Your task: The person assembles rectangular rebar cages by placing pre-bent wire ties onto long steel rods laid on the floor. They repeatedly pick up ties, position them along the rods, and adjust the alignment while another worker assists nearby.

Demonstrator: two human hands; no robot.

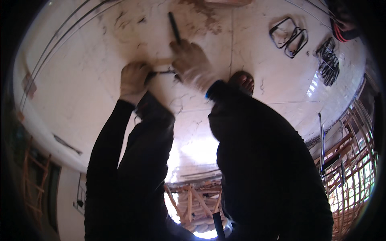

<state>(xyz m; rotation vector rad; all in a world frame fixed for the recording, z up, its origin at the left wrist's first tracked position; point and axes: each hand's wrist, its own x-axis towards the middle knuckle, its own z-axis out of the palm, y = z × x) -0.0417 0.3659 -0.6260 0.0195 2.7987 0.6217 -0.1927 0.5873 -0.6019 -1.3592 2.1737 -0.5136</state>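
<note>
My left hand (134, 79), pale and seemingly gloved, is closed low over the floor beside my left shin. From it a thin dark rod (164, 72) runs toward my right hand. My right hand (194, 65), also pale and blurred by motion, is closed round a dark bar-shaped tool (174, 26) that sticks up and away beyond the fingers. A light-coloured strip (161, 61) shows between the hands, just past the rod. How the tool meets the rod is hidden by the right hand.
Bent black metal frames (289, 37) and a bundle of similar pieces (328, 62) lie on the pale floor (257, 132) at the right. Long rods (60, 40) curve along the left. A bare foot (242, 81) stands near my right wrist. Part of another person (345, 26) shows far right.
</note>
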